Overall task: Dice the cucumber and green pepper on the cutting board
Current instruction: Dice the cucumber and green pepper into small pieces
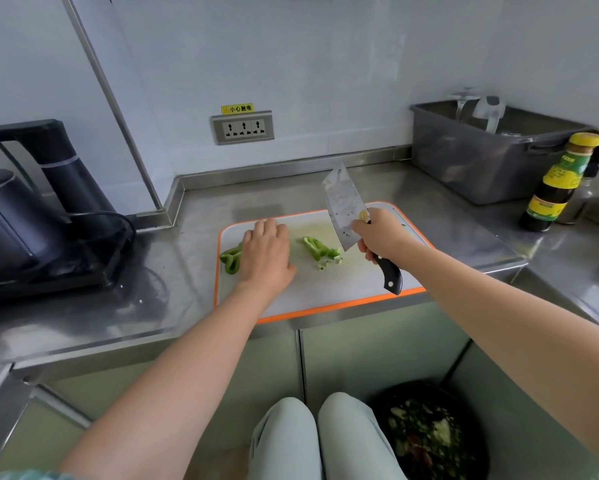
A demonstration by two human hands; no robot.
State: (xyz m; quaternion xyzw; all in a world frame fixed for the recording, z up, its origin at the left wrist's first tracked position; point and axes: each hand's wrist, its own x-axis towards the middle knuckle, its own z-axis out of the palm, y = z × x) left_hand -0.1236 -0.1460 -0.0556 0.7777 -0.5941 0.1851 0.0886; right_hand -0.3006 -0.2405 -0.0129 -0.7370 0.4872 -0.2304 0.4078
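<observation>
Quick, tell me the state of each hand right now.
Left hand: open, palm down over the cutting board, next to a green pepper piece.
Right hand: closed around the cleaver handle, blade up off the board.

Pale walls [325, 64] meet a stainless steel counter [83, 306] — a triple socket [243, 127] with a yellow label [237, 108] sits in the back wall, pale green cabinet doors [377, 351] below.
</observation>
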